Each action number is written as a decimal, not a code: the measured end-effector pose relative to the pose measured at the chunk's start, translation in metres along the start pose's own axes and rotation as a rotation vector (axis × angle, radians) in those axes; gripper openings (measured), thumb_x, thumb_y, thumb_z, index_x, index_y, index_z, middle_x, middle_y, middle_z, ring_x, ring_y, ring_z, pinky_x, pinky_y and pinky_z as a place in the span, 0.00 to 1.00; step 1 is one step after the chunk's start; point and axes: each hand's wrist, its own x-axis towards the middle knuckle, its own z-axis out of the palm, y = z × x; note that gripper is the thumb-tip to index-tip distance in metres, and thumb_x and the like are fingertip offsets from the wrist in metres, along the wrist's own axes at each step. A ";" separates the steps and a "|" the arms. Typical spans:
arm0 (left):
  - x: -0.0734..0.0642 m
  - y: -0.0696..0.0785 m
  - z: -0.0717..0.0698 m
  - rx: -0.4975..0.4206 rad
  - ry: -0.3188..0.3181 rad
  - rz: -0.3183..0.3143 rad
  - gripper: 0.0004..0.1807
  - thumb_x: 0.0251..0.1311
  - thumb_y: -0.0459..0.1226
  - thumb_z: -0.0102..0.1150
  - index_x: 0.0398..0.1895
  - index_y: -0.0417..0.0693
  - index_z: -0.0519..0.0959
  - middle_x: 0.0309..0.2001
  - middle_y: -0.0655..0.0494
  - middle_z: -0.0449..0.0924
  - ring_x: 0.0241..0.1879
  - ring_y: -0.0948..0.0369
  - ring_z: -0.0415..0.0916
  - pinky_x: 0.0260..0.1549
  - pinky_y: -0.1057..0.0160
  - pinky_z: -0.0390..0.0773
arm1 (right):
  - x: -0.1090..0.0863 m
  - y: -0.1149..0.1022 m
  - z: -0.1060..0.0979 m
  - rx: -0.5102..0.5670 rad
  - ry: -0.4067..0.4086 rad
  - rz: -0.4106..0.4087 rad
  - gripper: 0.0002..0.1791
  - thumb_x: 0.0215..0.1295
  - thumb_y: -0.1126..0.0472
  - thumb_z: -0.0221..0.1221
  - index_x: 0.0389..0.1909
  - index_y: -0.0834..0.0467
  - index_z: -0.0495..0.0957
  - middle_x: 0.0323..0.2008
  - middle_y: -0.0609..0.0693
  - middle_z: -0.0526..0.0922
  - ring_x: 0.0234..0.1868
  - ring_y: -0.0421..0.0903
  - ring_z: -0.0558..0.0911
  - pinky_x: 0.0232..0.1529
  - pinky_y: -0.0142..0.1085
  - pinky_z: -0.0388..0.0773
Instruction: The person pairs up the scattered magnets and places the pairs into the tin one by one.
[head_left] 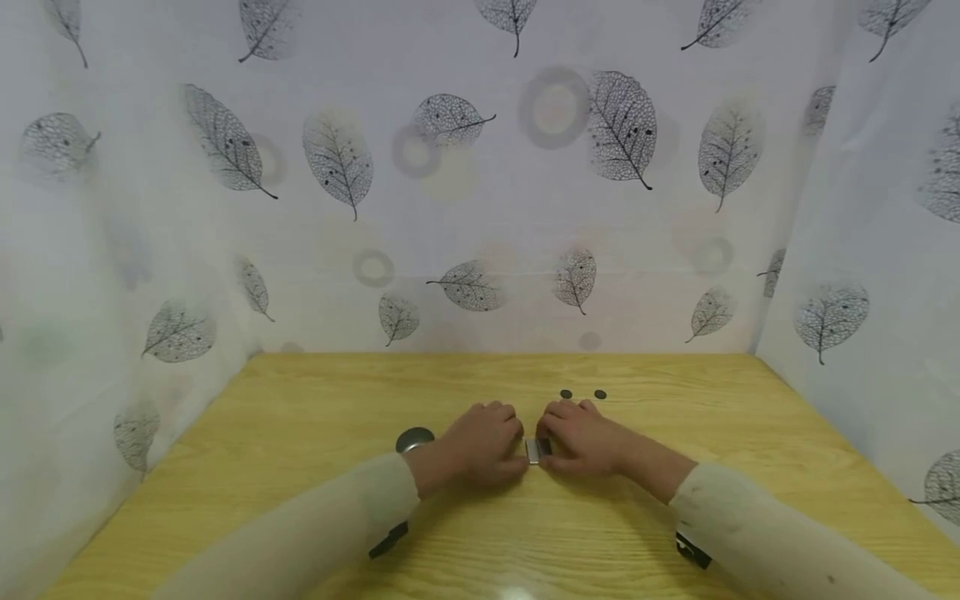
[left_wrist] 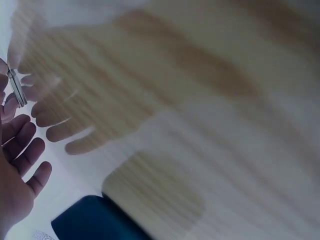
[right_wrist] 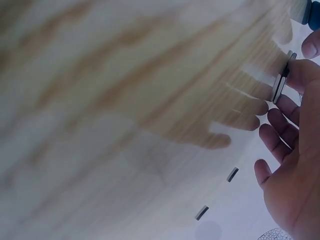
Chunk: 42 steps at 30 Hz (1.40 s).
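Flat silver-and-dark piece (head_left: 533, 451) is right of the round dark object (head_left: 415, 437), between both hands. Left to right: left hand (head_left: 487, 444) is just right of the round object, fingertips by the piece's left edge; can't tell if clamped or merely near. Right hand (head_left: 585, 440), farther right of the round object, pinches the piece's other end. I'd brace left and pull or press straight, no twisting. Silver strip's longer side runs near-to-far; right end's covered, so overall long axis and pointing direction unclear.
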 end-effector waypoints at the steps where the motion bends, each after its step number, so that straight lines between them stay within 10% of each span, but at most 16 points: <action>1: -0.002 -0.001 0.000 0.006 0.008 -0.003 0.23 0.66 0.58 0.50 0.44 0.51 0.80 0.42 0.59 0.77 0.40 0.61 0.71 0.39 0.62 0.72 | 0.000 0.000 0.000 -0.009 0.007 -0.002 0.13 0.64 0.48 0.61 0.45 0.49 0.77 0.44 0.41 0.75 0.44 0.40 0.72 0.44 0.40 0.62; 42: -0.096 -0.071 -0.003 -0.066 0.334 -0.145 0.29 0.59 0.59 0.60 0.46 0.44 0.84 0.45 0.51 0.81 0.45 0.53 0.79 0.44 0.49 0.77 | 0.004 -0.006 0.009 0.074 0.021 0.121 0.14 0.63 0.47 0.62 0.43 0.50 0.77 0.40 0.40 0.74 0.43 0.41 0.70 0.43 0.40 0.59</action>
